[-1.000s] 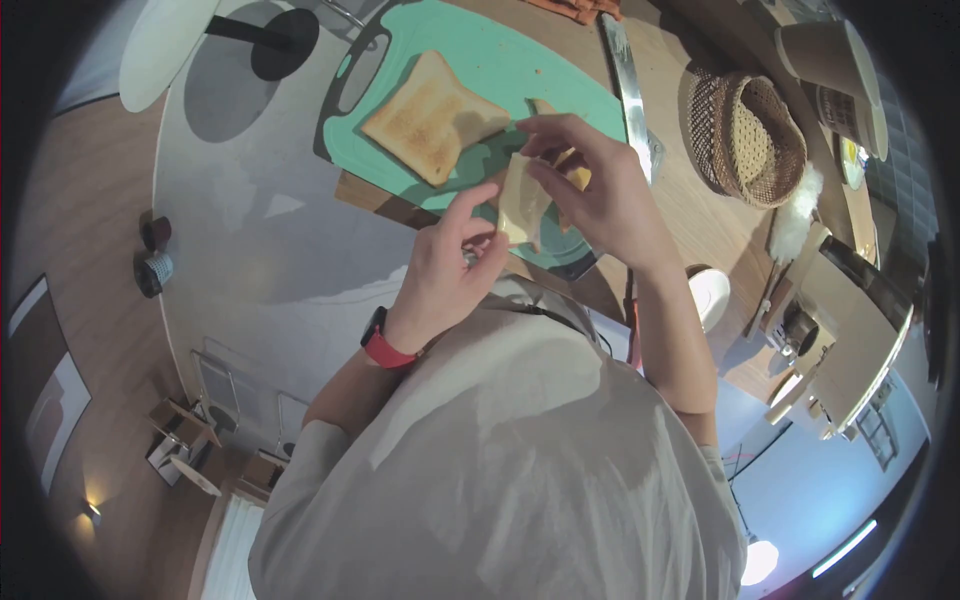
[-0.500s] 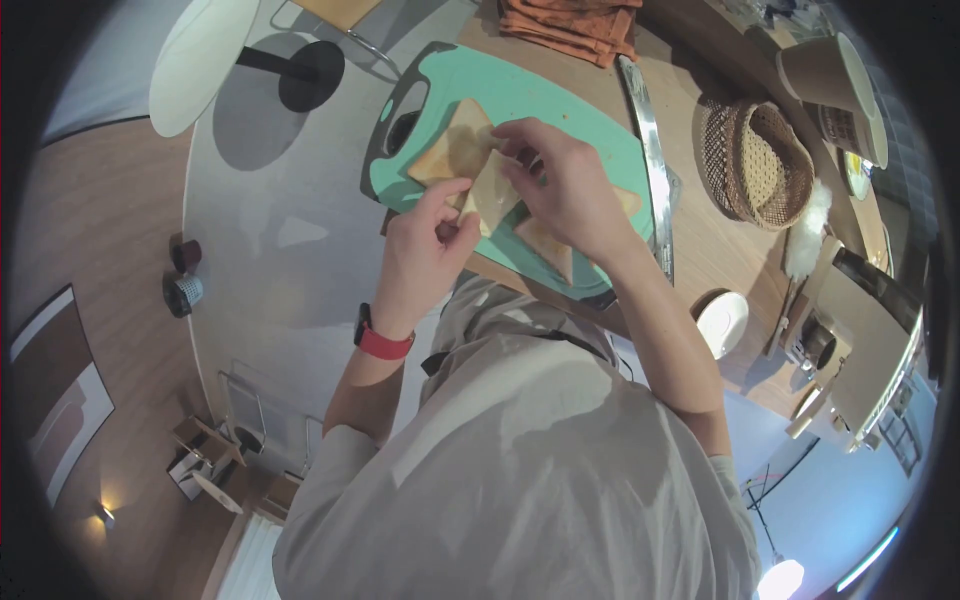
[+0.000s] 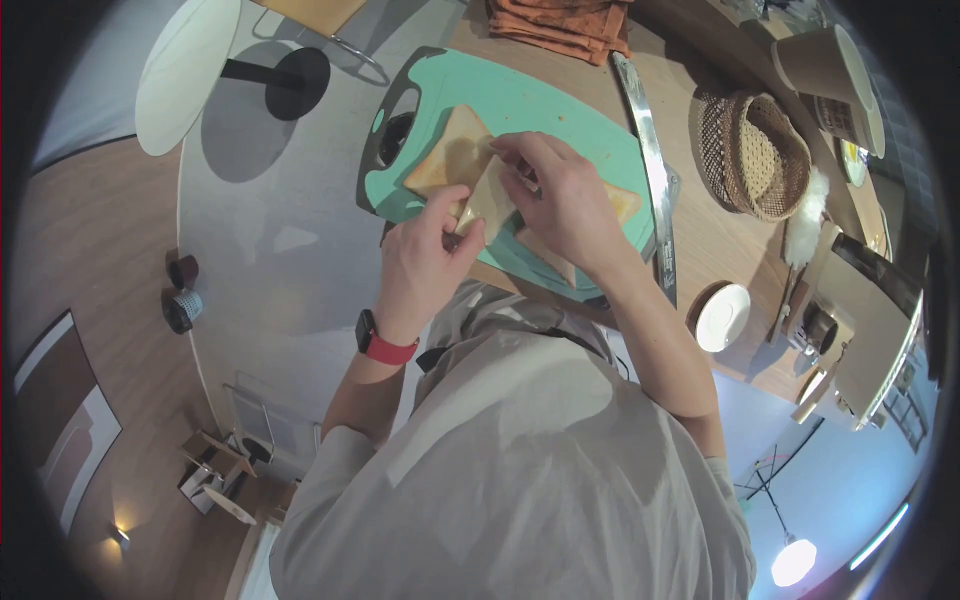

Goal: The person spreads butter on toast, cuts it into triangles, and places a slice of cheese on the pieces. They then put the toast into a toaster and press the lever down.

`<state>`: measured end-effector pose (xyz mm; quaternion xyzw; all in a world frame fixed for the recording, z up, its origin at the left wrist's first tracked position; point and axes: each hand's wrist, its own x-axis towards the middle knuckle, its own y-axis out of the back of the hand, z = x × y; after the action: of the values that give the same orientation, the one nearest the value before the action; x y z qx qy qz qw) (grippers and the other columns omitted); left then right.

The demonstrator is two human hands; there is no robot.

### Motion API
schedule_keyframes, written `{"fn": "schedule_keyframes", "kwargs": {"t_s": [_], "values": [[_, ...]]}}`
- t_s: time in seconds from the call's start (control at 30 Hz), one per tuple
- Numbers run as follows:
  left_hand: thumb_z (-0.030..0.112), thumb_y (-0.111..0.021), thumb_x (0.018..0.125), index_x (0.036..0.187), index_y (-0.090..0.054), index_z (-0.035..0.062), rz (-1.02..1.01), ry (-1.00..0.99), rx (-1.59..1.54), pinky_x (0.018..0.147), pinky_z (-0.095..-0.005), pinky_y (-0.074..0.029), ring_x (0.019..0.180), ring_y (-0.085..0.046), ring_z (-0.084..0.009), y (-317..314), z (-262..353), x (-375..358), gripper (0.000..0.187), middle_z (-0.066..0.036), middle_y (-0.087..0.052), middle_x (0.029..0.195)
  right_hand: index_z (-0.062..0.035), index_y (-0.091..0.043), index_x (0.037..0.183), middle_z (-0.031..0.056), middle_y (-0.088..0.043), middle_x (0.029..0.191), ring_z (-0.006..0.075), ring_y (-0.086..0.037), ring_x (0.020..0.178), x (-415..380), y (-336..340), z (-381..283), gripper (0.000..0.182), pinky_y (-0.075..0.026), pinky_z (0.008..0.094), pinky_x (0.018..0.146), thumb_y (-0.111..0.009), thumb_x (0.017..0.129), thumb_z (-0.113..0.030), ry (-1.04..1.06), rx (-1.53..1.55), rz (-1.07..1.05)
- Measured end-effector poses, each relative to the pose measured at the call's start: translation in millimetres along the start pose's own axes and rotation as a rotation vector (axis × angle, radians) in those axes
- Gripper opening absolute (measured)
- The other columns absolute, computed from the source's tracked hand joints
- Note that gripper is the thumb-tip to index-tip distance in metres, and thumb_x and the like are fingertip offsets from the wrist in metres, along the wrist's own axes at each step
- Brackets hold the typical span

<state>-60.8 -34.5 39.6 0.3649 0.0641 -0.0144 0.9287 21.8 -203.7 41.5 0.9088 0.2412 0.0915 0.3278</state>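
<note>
A thin, pale, square slice that looks like a cheese slice (image 3: 488, 203) is held between my two hands, tilted over the board. My left hand (image 3: 425, 258) pinches its near left edge; a red-banded watch is on that wrist. With bent fingers my right hand (image 3: 563, 195) grips the far right side of the slice. Just beyond lies a piece of toasted bread (image 3: 450, 150) on the green cutting board (image 3: 530, 90). More bread (image 3: 620, 203) shows on the board, partly covered by my right hand. Both hands hide parts of the slice.
A long knife (image 3: 645, 150) lies along the board's right side. Folded orange cloths (image 3: 560, 30) sit at the back, a woven basket (image 3: 765, 160) and paper cups (image 3: 825, 75) to the right. A white saucer (image 3: 722, 318) and a fluffy white duster (image 3: 805, 225) are nearer.
The slice and the fingers around it have shifted slightly toward me, with the left fingers lower along its edge. The whole view has turned a little.
</note>
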Motion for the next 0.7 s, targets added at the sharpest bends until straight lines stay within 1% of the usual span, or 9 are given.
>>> {"fn": "schedule_keyframes", "kwargs": {"t_s": [0.07,0.17,0.27,0.37,0.47,0.57,0.67,0.7], "values": [[0.018,-0.064,0.088,0.109,-0.058,0.0108,0.008,-0.003,0.004,0.052,-0.0365,-0.043,0.051,-0.050,-0.0197,-0.6,-2.2,0.8,0.024,0.003,-0.049,0.059,-0.0074,-0.060,0.114,0.0058,-0.061,0.092,0.0212,-0.058,0.084,0.4,0.0,0.6,0.029,-0.049,0.0310,0.075,-0.059,0.087,0.004,-0.005,0.011,-0.003],[0.018,-0.065,0.087,0.108,-0.058,0.0110,0.021,-0.030,-0.001,0.051,-0.0353,-0.043,0.050,-0.050,-0.0181,-0.7,-3.9,1.3,0.024,0.004,-0.051,0.059,-0.0073,-0.060,0.115,0.0061,-0.061,0.092,0.0210,-0.058,0.084,0.7,0.2,-0.1,0.028,-0.049,0.0310,0.075,-0.057,0.088,0.003,-0.010,0.017,-0.006],[0.019,-0.066,0.087,0.109,-0.059,0.0113,-0.003,-0.006,-0.003,0.053,-0.0362,-0.045,0.051,-0.053,-0.0188,1.9,-2.8,1.4,0.025,0.003,-0.055,0.061,-0.0070,-0.060,0.114,0.0058,-0.062,0.092,0.0211,-0.058,0.085,1.0,-0.5,-0.1,0.027,-0.049,0.0311,0.074,-0.057,0.089,0.003,-0.014,0.002,-0.007],[0.016,-0.066,0.087,0.109,-0.058,0.0112,-0.009,-0.015,-0.032,0.052,-0.0352,-0.044,0.050,-0.054,-0.0177,3.0,-2.8,1.9,0.025,0.004,-0.057,0.062,-0.0073,-0.060,0.112,0.0049,-0.062,0.092,0.0206,-0.057,0.083,1.2,-1.1,0.9,0.026,-0.048,0.0306,0.073,-0.058,0.088,0.003,-0.012,0.028,0.006],[0.015,-0.067,0.086,0.112,-0.056,0.0105,-0.017,-0.001,-0.063,0.052,-0.0350,-0.044,0.050,-0.055,-0.0192,3.3,-2.6,1.7,0.030,0.002,-0.057,0.061,-0.0082,-0.060,0.111,0.0047,-0.063,0.091,0.0211,-0.057,0.082,-0.1,-2.1,2.6,0.025,-0.048,0.0308,0.072,-0.059,0.088,0.001,0.013,-0.016,0.018],[0.019,-0.069,0.085,0.118,-0.054,0.0110,-0.032,0.072,-0.039,0.055,-0.0346,-0.046,0.052,-0.056,-0.0187,6.4,0.5,1.6,0.037,0.004,-0.057,0.059,-0.0074,-0.060,0.112,0.0055,-0.063,0.089,0.0232,-0.056,0.084,-2.4,0.0,2.7,0.025,-0.047,0.0323,0.073,-0.061,0.089,-0.001,0.093,-0.101,0.055],[0.021,-0.069,0.086,0.118,-0.054,0.0126,-0.018,0.067,-0.044,0.054,-0.0335,-0.046,0.052,-0.057,-0.0190,9.6,-0.3,0.1,0.037,0.003,-0.059,0.058,-0.0043,-0.062,0.109,0.0075,-0.064,0.091,0.0252,-0.054,0.082,-10.5,8.5,0.8,0.019,-0.046,0.0332,0.073,-0.061,0.091,-0.001,0.129,-0.080,0.138],[0.022,-0.068,0.086,0.116,-0.055,0.0126,0.003,0.062,-0.045,0.053,-0.0334,-0.045,0.051,-0.056,-0.0188,11.1,-1.3,-1.1,0.035,0.003,-0.057,0.057,-0.0039,-0.063,0.107,0.0071,-0.064,0.090,0.0244,-0.054,0.081,-18.8,13.4,-1.1,0.016,-0.045,0.0326,0.073,-0.061,0.091,-0.001,0.120,-0.079,0.156]]}}
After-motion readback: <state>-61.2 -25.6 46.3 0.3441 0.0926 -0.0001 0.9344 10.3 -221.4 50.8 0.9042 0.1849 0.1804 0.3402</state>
